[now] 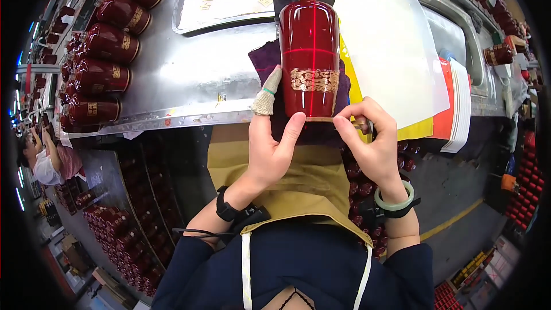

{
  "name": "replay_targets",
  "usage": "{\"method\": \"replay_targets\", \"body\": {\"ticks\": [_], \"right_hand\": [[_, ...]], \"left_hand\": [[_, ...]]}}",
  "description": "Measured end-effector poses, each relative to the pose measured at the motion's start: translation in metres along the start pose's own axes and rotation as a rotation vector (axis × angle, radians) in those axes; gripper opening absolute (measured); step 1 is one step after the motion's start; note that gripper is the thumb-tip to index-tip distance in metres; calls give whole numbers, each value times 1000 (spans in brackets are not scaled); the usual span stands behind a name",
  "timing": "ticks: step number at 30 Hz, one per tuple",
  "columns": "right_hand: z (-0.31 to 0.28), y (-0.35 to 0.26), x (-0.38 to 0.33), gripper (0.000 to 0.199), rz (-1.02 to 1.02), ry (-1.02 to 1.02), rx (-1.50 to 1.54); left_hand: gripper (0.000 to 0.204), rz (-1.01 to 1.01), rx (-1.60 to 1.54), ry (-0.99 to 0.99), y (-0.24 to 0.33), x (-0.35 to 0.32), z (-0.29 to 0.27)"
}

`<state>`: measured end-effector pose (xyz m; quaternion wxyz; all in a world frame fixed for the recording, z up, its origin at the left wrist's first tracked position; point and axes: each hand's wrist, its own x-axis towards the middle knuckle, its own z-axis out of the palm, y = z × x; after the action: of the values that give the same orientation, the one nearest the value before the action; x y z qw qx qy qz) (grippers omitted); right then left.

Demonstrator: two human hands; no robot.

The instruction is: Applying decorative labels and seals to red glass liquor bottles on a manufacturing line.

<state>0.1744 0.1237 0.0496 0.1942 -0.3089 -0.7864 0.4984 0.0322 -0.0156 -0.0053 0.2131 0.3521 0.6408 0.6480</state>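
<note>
A glossy dark-red glass bottle with a gold scroll pattern lies on a dark purple cloth, its neck pointing away from me. Thin red light lines cross on its surface. My left hand is at the bottle's lower left, thumb pressed to the base edge and fingers along the side. A knitted cover with a green band sits on one finger. At the lower right corner of the base, my right hand pinches with thumb and forefinger. Something thin and gold-brown shows along that edge; what the pinch holds is too small to make out.
Several red bottles stand in rows on the metal table to the left. A metal tray with small gold pieces lies behind. White sheets and a red-and-white stack are on the right. A person is at far left.
</note>
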Motion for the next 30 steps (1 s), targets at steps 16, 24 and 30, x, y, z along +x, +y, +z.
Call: {"method": "replay_targets", "body": {"ticks": [16,24,30], "right_hand": [[14,13,2,14,44,67,86],[14,10,4,15,33,55,91],[14,11,4,15,32,48,91]], "left_hand": [[65,-4,-58,-12,-1,0,3],[67,-22,-72,1,1,-1,5],[63,-43,-69,-7,-1,0,4]]}}
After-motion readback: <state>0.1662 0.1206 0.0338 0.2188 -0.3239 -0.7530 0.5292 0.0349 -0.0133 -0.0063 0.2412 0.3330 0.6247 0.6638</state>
